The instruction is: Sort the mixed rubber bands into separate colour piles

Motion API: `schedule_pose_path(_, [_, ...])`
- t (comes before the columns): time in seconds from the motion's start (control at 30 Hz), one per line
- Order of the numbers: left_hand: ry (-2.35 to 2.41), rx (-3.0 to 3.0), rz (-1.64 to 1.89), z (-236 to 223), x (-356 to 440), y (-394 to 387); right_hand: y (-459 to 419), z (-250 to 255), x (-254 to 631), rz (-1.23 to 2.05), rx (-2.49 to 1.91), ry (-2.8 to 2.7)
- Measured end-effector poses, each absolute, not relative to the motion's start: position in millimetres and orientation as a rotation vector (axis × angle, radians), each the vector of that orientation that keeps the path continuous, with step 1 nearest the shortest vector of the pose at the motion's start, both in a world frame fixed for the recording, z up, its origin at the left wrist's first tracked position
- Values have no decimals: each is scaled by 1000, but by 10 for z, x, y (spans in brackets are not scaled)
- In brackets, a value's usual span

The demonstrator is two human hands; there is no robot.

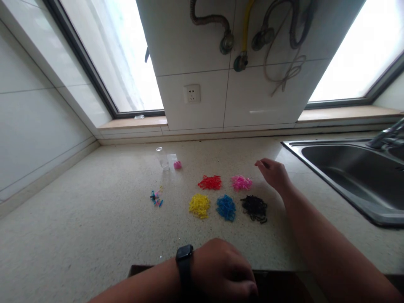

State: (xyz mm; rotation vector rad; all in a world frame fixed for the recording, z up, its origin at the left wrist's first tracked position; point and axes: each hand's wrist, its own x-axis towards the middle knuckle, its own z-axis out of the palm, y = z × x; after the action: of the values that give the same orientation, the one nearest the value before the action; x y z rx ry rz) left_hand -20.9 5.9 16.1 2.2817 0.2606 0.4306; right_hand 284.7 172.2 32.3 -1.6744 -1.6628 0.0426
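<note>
My right hand (272,171) is over the counter, just beyond and to the right of a pink pile of small rubber bands (241,182). Its fingers are pinched together; whatever they may hold is too small to make out. Beside the pink pile lies a red pile (211,182). Nearer to me are a yellow pile (199,205), a blue pile (226,208) and a black pile (254,208). My left hand (224,269), with a dark watch (184,252) on its wrist, is curled closed near the counter's front edge, and nothing shows in it.
A clear plastic cup (163,159) stands at the back left, with a small pink object (177,165) next to it. A mixed-colour cluster of small bits (155,198) lies left of the piles. The steel sink (331,185) is set into the counter (94,219) on the right.
</note>
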Motion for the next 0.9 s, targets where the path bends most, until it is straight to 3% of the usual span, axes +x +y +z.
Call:
schedule_pose_path(0.17, [250,2257,461,125,-197,47,1914,15,3035,317,-1689,-1554])
schedule_pose_path(0.5, [279,2194,434,121,-198,68,1984,33,3087,410,-1677,-1615])
schedule_pose_path(0.67, [339,2187,397,378,-243,140,2017,18,3138,443,-1684,-1558])
schedule_pose_path(0.8, [574,2292,422,736,-510,476,2026,10,3160,449,-1675,-1546])
schedule_pose_path(0.9, [1084,2365,471,881,-937,889,2035,4,3174,444,-1681,-1550])
